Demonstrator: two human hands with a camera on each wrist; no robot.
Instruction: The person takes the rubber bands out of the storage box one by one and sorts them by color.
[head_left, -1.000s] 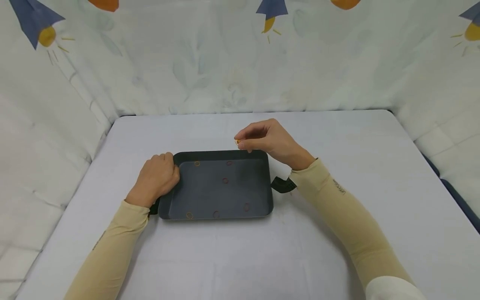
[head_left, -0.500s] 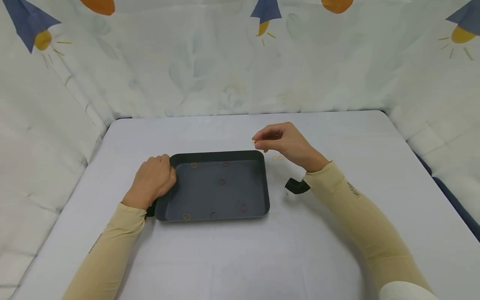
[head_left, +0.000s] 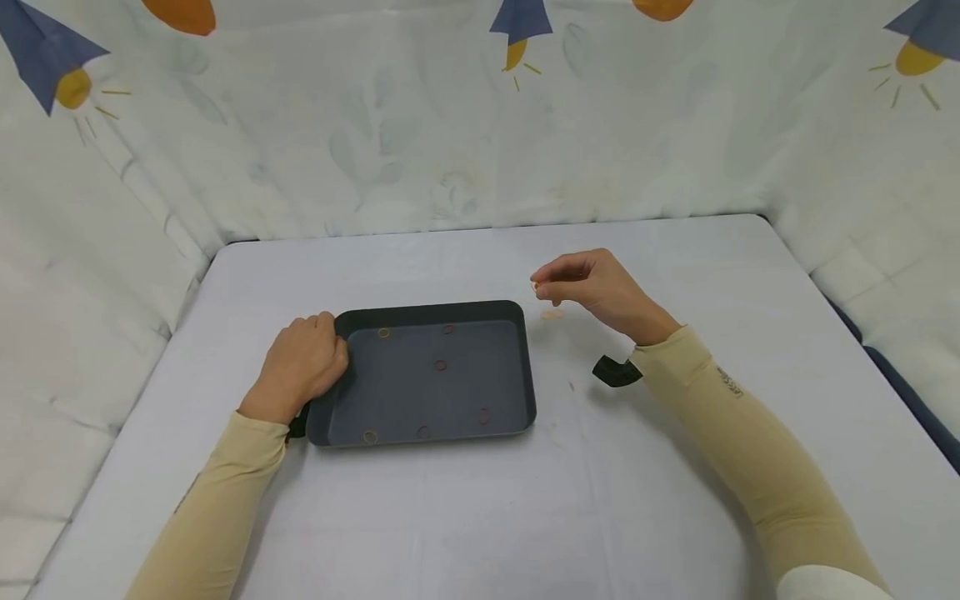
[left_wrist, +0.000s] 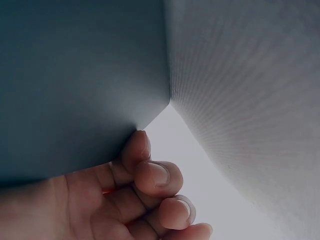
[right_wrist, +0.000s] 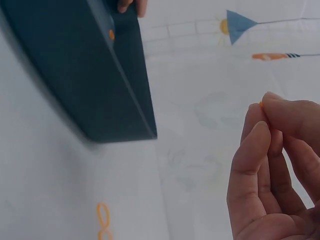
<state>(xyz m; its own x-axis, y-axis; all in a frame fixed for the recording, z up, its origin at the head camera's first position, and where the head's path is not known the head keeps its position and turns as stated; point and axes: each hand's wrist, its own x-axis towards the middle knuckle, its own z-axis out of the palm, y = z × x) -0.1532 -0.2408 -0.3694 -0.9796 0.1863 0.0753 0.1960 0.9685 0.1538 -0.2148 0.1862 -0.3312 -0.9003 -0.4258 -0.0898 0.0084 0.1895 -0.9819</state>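
A dark grey rectangular tray [head_left: 405,387] lies on the white table, with several small thin rings, like rubber bands, spread over its floor. My left hand [head_left: 303,362] grips its left side; in the left wrist view the fingers [left_wrist: 155,177] curl at the tray's edge. Past the tray's far right corner, my right hand [head_left: 596,292] is raised above the table. Between thumb and fingertips it pinches a small orange rubber band [head_left: 534,286], mostly hidden by the fingers in the right wrist view. Below that hand, orange rubber bands [right_wrist: 103,215] lie on the table beside the tray.
A black strap [head_left: 617,372] is at the right wrist. White patterned cloth [head_left: 420,125] hangs behind the table and along both sides. The white tabletop [head_left: 480,517] extends in front of the tray and to its right.
My right hand has moved right, from above the tray's far rim to beyond its right side, still pinching the rubber band. Bands on the table have come into view. My left hand keeps its grip.
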